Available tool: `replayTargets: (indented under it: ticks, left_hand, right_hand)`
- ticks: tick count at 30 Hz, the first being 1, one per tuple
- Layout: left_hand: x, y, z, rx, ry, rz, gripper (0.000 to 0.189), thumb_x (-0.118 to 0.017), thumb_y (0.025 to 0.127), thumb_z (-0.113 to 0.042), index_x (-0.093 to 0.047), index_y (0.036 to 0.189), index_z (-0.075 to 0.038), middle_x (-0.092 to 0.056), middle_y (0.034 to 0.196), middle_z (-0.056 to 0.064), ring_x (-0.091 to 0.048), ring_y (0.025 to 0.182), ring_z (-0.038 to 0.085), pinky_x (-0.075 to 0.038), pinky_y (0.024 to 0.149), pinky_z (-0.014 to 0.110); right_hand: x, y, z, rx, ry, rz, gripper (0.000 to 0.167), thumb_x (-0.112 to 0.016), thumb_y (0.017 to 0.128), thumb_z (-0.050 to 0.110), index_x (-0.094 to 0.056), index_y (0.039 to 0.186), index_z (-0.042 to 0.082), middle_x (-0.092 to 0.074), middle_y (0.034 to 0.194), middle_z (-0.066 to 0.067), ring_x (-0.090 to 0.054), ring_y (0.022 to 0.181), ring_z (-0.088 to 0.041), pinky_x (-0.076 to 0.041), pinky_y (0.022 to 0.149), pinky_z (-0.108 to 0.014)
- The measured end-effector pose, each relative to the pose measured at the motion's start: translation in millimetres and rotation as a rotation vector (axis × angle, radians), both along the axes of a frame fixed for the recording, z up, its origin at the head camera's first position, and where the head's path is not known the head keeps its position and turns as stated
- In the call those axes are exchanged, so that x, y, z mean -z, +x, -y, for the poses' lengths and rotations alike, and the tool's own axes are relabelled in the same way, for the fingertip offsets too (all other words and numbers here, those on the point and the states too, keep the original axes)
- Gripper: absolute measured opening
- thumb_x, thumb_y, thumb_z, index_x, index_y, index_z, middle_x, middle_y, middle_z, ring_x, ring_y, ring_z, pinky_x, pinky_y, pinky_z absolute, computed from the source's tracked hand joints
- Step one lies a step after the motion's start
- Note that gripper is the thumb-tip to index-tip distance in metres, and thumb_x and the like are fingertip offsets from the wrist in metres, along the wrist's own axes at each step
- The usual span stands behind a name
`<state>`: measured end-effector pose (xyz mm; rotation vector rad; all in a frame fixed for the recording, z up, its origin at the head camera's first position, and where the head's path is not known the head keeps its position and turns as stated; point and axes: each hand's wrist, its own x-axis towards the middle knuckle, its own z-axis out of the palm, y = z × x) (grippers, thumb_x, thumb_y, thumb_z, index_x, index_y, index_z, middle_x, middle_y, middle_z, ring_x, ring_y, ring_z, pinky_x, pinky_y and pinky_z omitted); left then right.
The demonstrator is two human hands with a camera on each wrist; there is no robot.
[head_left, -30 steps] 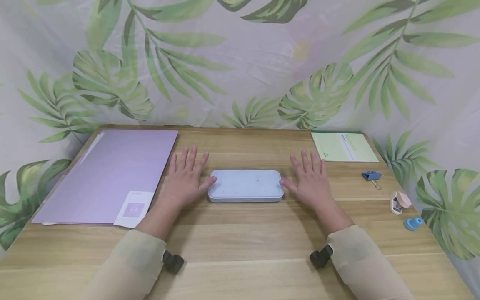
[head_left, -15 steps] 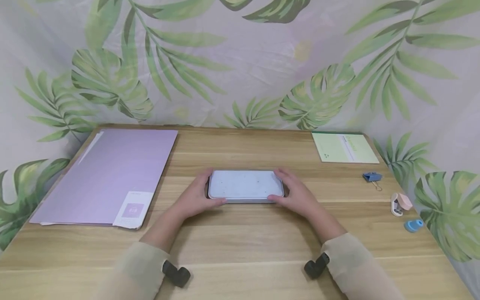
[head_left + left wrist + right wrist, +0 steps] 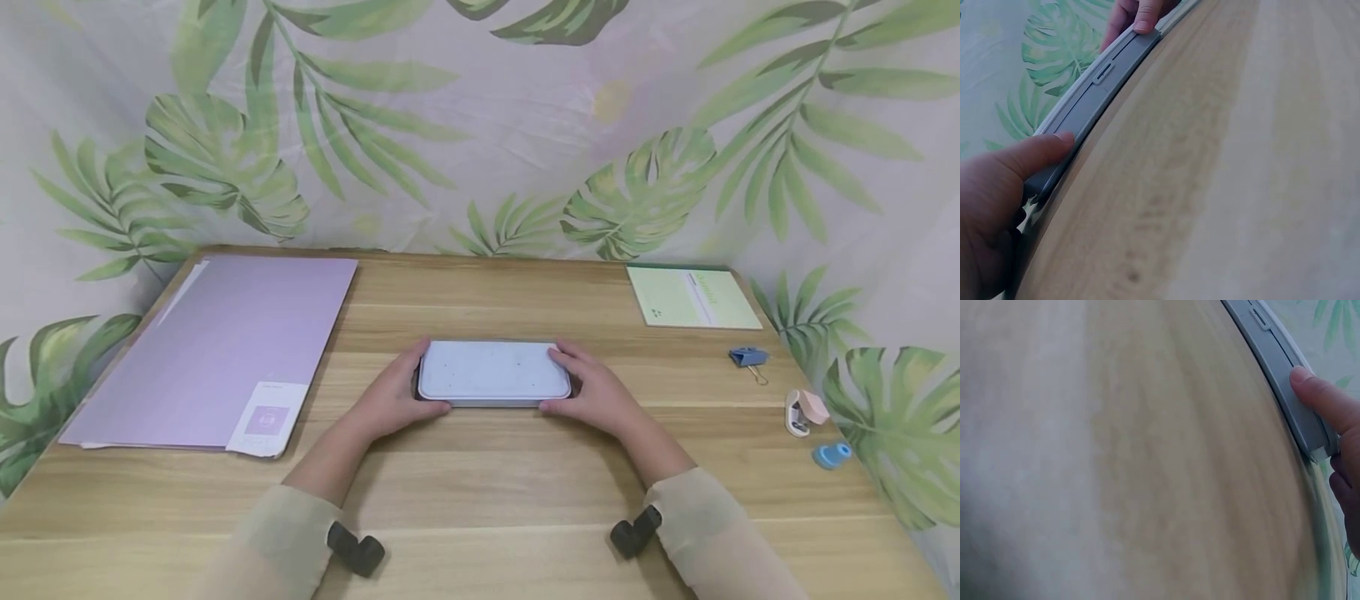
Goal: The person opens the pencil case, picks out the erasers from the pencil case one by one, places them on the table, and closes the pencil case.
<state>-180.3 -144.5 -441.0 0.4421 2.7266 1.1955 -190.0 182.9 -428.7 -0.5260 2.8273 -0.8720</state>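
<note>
A pale blue, flat pencil case (image 3: 491,372) with rounded corners lies lengthwise across the middle of the table, its lid down. My left hand (image 3: 393,396) grips its left end, thumb along the front side and fingers round the back corner. At the other end my right hand (image 3: 596,396) holds it in the same way, its index finger on the top edge. In the left wrist view, the grey front side of the pencil case (image 3: 1094,87) shows a small latch between the two thumbs. The right wrist view has my right thumb (image 3: 1319,394) pressed on that side.
On the left lies a large purple folder (image 3: 225,350) with a white label. A green notebook (image 3: 693,296) is at the back right. Down the right edge sit a blue binder clip (image 3: 747,357), a small pink and white object (image 3: 806,412) and a blue cone-shaped piece (image 3: 831,455).
Both hands, earlier spread flat beside the pencil case with thumbs touching its ends, have closed round the ends. My right thumb has shifted lower onto the front side. The case has barely moved.
</note>
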Motion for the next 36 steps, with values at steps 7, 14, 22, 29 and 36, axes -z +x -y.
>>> replayTargets:
  ticks: [7,14,22,29,36]
  left_hand:
    - [1.4,1.0,-0.2,-0.02,-0.01,-0.004,0.11,-0.085,0.074,-0.031,-0.018,0.155,0.002,-0.029,0.158,0.024,-0.029,0.146,0.04,-0.026,0.12,0.052]
    - [1.8,0.2,0.6,-0.032,0.025,-0.015,0.116,-0.088,0.071,-0.029,-0.015,0.155,0.003,-0.034,0.154,0.027,-0.034,0.143,0.041,-0.027,0.119,0.053]
    - [2.1,-0.7,1.1,-0.017,0.033,-0.018,0.121,-0.088,0.07,-0.03,-0.009,0.156,0.001,-0.037,0.153,0.023,-0.035,0.143,0.039,-0.025,0.12,0.052]
    - [1.4,-3.3,0.6,0.007,0.057,-0.029,0.121,-0.09,0.067,-0.028,-0.012,0.157,-0.003,-0.033,0.156,0.021,-0.033,0.144,0.036,-0.025,0.12,0.05]
    - [-2.1,-6.0,1.2,0.002,-0.017,-0.023,0.125,-0.089,0.065,-0.034,-0.009,0.158,-0.008,-0.035,0.154,0.023,-0.037,0.141,0.038,-0.03,0.118,0.052]
  right_hand:
    - [-4.8,-1.9,-1.0,0.027,-0.021,0.02,0.086,-0.081,0.076,0.047,-0.047,0.146,0.012,-0.038,0.157,-0.009,-0.033,0.145,-0.037,-0.03,0.117,-0.057]
    - [-12.7,-8.3,-5.4,0.092,-0.121,0.086,0.073,-0.078,0.08,0.046,-0.054,0.141,0.016,-0.046,0.152,-0.01,-0.039,0.142,-0.036,-0.032,0.116,-0.056]
    - [-23.8,-27.5,-0.1,0.324,-0.462,0.046,0.042,-0.069,0.091,0.032,-0.065,0.124,0.006,-0.068,0.122,-0.017,-0.063,0.111,-0.028,-0.053,0.095,-0.034]
    - [-24.6,-49.5,5.9,0.363,-0.551,-0.05,0.035,-0.059,0.099,0.026,-0.063,0.128,0.007,-0.068,0.117,-0.018,-0.067,0.106,-0.027,-0.055,0.088,-0.022]
    - [-16.2,-68.2,12.1,0.335,-0.431,-0.039,0.043,-0.053,0.1,0.014,-0.051,0.143,0.015,-0.064,0.113,-0.018,-0.057,0.098,-0.023,-0.048,0.085,-0.027]
